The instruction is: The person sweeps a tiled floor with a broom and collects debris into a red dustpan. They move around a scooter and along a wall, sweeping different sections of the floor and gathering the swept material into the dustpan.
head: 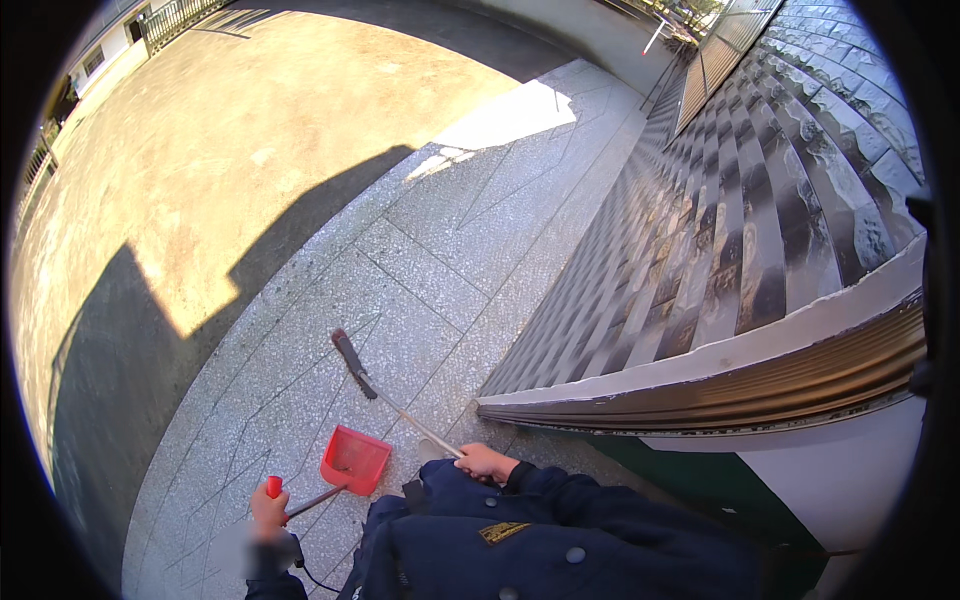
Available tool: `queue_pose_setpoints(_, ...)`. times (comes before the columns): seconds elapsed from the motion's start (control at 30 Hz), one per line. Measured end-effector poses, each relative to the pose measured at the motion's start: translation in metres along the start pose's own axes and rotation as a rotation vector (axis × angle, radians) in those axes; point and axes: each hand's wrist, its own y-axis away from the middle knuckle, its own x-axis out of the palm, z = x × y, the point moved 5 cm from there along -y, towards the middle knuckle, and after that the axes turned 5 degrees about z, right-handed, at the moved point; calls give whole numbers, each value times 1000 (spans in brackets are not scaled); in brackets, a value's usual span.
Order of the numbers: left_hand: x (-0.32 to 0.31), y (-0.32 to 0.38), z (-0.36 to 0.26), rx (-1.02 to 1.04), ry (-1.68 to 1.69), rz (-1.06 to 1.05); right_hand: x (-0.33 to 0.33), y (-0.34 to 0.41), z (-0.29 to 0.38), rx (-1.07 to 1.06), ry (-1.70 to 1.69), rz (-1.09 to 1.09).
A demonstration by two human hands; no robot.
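My left hand [268,508] grips the red-ended handle of a long-handled dustpan, at the lower left of the head view. The red plastic dustpan [357,459] is at the floor in front of me, with some dark debris in its pan. My right hand [484,462] is closed around the metal stick of a broom, close to my jacket. The broom's dark, narrow head [352,364] is ahead of the dustpan, apart from it, over the speckled terrazzo floor [420,277]. Whether the broom head touches the floor cannot be told.
A brick-patterned tiled wall [675,247] runs along my right, ending at a brown door frame [712,390] beside me. The terrazzo walkway borders a concrete yard [225,142] on the left, partly sunlit. A low wall [525,22] stands beyond the walkway's far end.
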Motion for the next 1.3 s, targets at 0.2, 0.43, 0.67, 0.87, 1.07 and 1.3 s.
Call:
queue_pose_setpoints(0.2, -33, 4, -43, -137, 206, -111, -28, -21, 21, -142, -200, -215)
queue_pose_setpoints(0.43, -30, -58, -79, -90, 92, -131, -57, -36, 38, -130, -656, -274)
queue_pose_setpoints(0.67, -26, -162, -125, 29, 428, 26, -75, -44, 57, -20, -1029, -285)
queue_pose_setpoints(0.87, -47, -246, -198, 93, 468, 127, -71, -32, 65, 45, -1153, -302)
queue_pose_setpoints(1.07, -36, -312, -269, 143, 457, 223, -15, -1, 63, 161, -1097, -428)
queue_pose_setpoints(1.3, 6, -384, -358, 188, 418, 274, -23, -5, 115, -101, -1322, -258)
